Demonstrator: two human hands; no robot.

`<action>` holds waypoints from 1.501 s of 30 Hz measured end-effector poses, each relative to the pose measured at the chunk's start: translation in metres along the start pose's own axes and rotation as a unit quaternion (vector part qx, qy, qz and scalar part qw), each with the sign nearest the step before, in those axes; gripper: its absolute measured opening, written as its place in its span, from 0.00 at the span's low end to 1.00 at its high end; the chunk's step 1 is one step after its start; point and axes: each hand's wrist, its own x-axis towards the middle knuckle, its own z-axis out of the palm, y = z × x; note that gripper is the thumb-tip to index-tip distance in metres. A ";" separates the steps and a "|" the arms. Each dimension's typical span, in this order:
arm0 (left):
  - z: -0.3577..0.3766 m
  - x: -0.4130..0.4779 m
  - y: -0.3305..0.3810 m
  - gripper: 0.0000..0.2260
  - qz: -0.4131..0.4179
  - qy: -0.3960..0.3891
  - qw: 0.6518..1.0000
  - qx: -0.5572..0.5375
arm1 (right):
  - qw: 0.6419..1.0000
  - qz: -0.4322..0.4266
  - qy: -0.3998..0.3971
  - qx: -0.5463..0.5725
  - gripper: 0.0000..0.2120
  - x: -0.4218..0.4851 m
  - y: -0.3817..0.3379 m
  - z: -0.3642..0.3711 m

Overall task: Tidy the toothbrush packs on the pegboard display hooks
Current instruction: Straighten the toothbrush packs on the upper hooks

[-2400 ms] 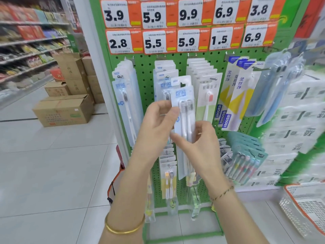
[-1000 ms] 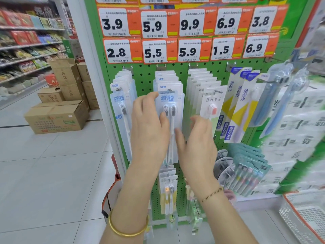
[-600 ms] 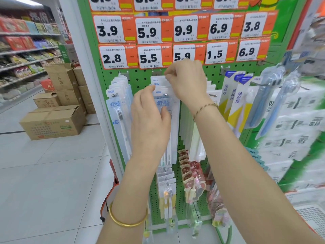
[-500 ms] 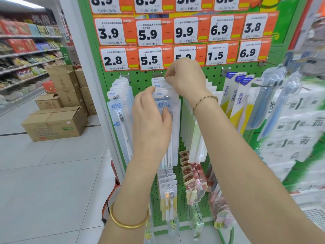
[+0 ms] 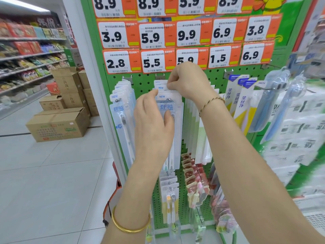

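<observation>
A green pegboard [image 5: 146, 83] carries hooks of clear toothbrush packs. The middle stack of blue-labelled toothbrush packs [image 5: 168, 104] hangs under the 5.5 price tag. My left hand [image 5: 153, 124] lies flat against the front of this stack, thumb on the front pack. My right hand [image 5: 188, 81] is raised to the stack's top, its fingers pinched on the upper edge of the packs near the hook. Another stack of similar packs [image 5: 121, 110] hangs to the left. White packs [image 5: 202, 138] hang behind my right forearm, mostly hidden.
Blue-yellow toothbrush packs [image 5: 242, 103] and clear blister packs [image 5: 277, 103] hang to the right. Small packs [image 5: 169, 194] and pink items [image 5: 195, 180] hang lower down. Orange price tags [image 5: 153, 60] line the top. Cardboard boxes [image 5: 58, 124] stand on the tiled floor, left.
My right hand rose from the lower front of the packs to the top of the middle stack by the hook. My left hand stayed pressed on the stack's front.
</observation>
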 end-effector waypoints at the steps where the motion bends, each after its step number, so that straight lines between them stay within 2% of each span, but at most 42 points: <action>1: 0.000 0.000 0.000 0.22 0.004 0.003 1.000 0.000 | 1.000 -0.001 0.006 -0.003 0.07 -0.002 0.001 0.000; 13: 0.007 -0.010 0.004 0.19 0.041 0.072 0.997 -0.004 | 0.994 -0.001 0.107 -0.013 0.08 -0.024 0.017 -0.002; 21: 0.017 -0.024 0.007 0.18 0.031 0.078 0.996 -0.001 | 0.985 0.004 0.166 -0.040 0.09 -0.047 0.028 -0.002; 31: 0.032 -0.047 0.019 0.15 0.016 0.103 0.995 0.004 | 0.987 -0.022 0.160 -0.013 0.09 -0.086 0.055 -0.011; 34: 0.039 -0.062 0.027 0.13 0.004 0.067 0.997 -0.027 | 0.989 -0.034 0.135 0.042 0.08 -0.106 0.072 -0.019; 38: 0.050 -0.085 0.033 0.15 -0.052 -0.039 0.992 -0.107 | 0.990 -0.018 0.059 0.124 0.06 -0.134 0.098 -0.022; 40: 0.057 -0.098 0.034 0.19 -0.117 -0.115 0.974 -0.157 | 0.988 -0.008 0.023 0.154 0.06 -0.149 0.111 -0.021; 42: 0.064 -0.111 0.034 0.21 -0.176 -0.185 0.939 -0.229 | 0.984 -0.002 0.001 0.179 0.05 -0.162 0.124 -0.017; 45: 0.075 -0.130 0.034 0.18 -0.201 -0.221 0.911 -0.283 | 0.977 0.011 -0.015 0.212 0.05 -0.179 0.140 -0.010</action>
